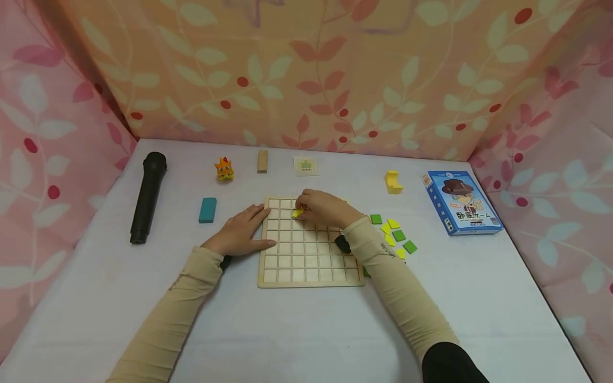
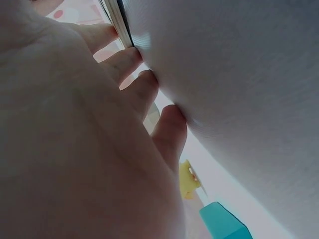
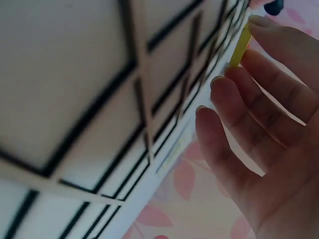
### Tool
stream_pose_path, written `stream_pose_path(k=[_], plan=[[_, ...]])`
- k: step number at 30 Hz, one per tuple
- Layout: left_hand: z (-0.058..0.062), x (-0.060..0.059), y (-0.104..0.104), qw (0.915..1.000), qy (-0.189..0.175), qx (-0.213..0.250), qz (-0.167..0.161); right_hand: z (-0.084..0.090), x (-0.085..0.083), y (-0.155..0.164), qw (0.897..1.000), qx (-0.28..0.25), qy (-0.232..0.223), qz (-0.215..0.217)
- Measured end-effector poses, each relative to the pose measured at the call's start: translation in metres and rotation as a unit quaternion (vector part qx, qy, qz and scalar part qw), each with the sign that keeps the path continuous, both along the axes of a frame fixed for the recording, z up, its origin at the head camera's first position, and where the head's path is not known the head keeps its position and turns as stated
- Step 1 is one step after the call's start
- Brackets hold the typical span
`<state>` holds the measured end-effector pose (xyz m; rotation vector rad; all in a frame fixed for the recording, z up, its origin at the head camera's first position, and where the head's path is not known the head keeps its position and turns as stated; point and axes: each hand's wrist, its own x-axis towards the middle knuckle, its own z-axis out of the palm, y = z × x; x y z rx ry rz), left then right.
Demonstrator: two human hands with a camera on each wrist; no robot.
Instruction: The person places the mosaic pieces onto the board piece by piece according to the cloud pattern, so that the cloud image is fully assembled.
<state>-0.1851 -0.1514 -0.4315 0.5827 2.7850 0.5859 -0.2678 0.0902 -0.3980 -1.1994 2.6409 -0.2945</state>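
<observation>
A square wooden grid board (image 1: 298,248) lies flat on the table. My right hand (image 1: 330,208) pinches a small yellow tile (image 1: 297,213) over the board's upper left cells. The right wrist view shows that yellow tile (image 3: 240,47) on edge between thumb and fingers, just off the grid; the other fingers are loosely bent. At the board's left edge rests my left hand (image 1: 241,232), fingers extended and thumb reaching onto the rim. In the left wrist view, fingertips of the left hand (image 2: 89,129) touch the table beside the board's edge (image 2: 118,22).
Loose green tiles (image 1: 399,235) and yellow tiles (image 1: 393,224) lie right of the board, partly behind my right forearm. Around it stand a teal block (image 1: 207,210), black microphone (image 1: 148,198), orange toy figure (image 1: 224,169), wooden block (image 1: 262,161), patterned card (image 1: 305,166), yellow piece (image 1: 393,182) and blue box (image 1: 462,203).
</observation>
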Motion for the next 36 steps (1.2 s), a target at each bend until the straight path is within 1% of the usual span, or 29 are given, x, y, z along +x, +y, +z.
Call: stream_pose_path(k=[2, 7, 15, 18, 23, 28, 33, 36], plan=[[0.001, 0.001, 0.0, 1.0, -0.006, 0.001, 0.004, -0.002, 0.0, -0.001, 1.0, -0.003, 0.003, 0.006], [0.0, 0.002, 0.0, 1.0, -0.004, 0.007, 0.0, -0.005, 0.002, -0.003, 1.0, -0.007, 0.001, 0.009], [-0.001, 0.0, 0.001, 0.9999, -0.002, 0.005, -0.008, -0.005, 0.003, -0.002, 1.0, 0.017, 0.013, -0.009], [-0.001, 0.0, 0.001, 0.9999, -0.004, 0.006, -0.009, -0.004, 0.004, -0.003, 1.0, 0.02, 0.015, -0.009], [0.0, 0.0, 0.002, 0.9999, -0.012, 0.005, -0.008, -0.007, 0.002, -0.003, 0.999, 0.03, 0.032, -0.004], [0.0, -0.001, 0.003, 0.9999, -0.013, 0.005, -0.01, -0.007, 0.002, -0.002, 0.999, 0.036, 0.034, -0.006], [0.002, -0.001, 0.003, 0.9998, -0.018, 0.007, -0.011, -0.003, 0.004, -0.001, 0.999, 0.043, 0.025, -0.012], [0.003, -0.001, 0.001, 0.9998, -0.017, 0.003, -0.009, 0.007, 0.005, 0.002, 0.999, 0.046, 0.012, -0.021]])
